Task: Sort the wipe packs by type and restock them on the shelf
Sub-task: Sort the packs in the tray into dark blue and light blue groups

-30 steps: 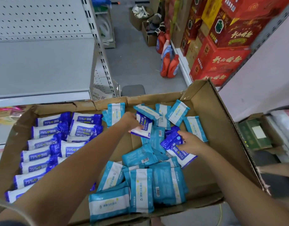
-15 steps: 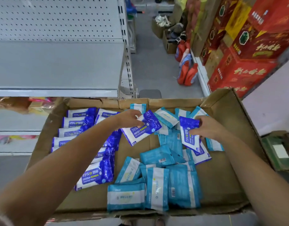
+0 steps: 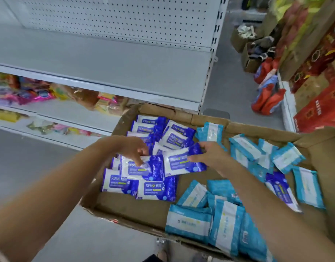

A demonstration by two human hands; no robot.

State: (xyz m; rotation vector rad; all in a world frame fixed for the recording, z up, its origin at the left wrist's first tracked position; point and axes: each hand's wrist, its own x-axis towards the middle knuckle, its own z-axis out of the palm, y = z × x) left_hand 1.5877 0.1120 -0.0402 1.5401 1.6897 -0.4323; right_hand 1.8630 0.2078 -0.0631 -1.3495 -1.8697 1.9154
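Left hand is pinching the top edge of a dark blue pack, holding it over the dark blue pile at the left side of the box. Right hand is gripping a second dark blue pack by its right end. Its long axis is running left-right, with the free end pointing at the pile just to the left. Light blue packs are lying to the right, with a stray dark blue pack among them, nearer the right arm. The shelf is standing beyond the box. Dark blue labels are reading "75%" and "酒精"; the light blue print is too blurred to read.
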